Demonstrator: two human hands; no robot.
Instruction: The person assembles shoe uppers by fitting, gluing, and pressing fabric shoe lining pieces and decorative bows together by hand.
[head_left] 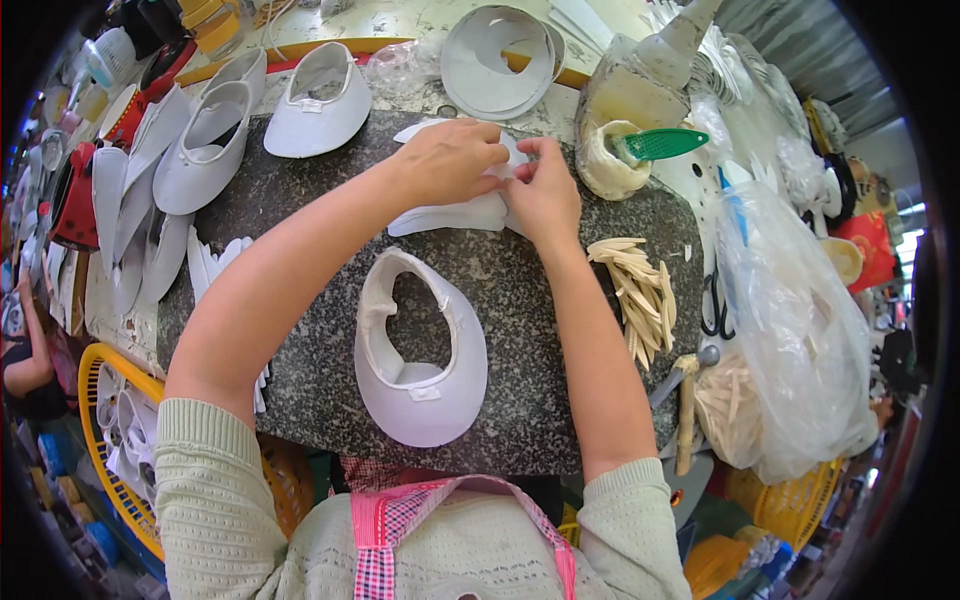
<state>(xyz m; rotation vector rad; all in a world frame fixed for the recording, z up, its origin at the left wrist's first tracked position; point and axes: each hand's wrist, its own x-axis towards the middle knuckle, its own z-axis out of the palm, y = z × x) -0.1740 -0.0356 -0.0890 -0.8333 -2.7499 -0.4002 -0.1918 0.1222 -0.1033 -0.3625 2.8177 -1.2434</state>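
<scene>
At the far middle of the stone slab, my left hand [450, 162] curls over a small stack of flat white pieces [455, 216], fingers bent together. My right hand [545, 195] meets it there, thumb and forefinger pinching the edge of a thin white piece [512, 160]. The fingers partly hide that piece, so its full shape does not show. Nearer to me, between my forearms, a white shoe upper [430, 405] lies on the slab with its opening facing up. It touches neither hand.
More white uppers [318, 112] stand at the far left. To the right are a glue pot [612, 175] with a green-handled tool [668, 143], a pile of cream strips [640, 295], scissors [716, 308], a hammer [688, 410] and a clear plastic bag [800, 340]. A yellow basket [95, 440] sits left.
</scene>
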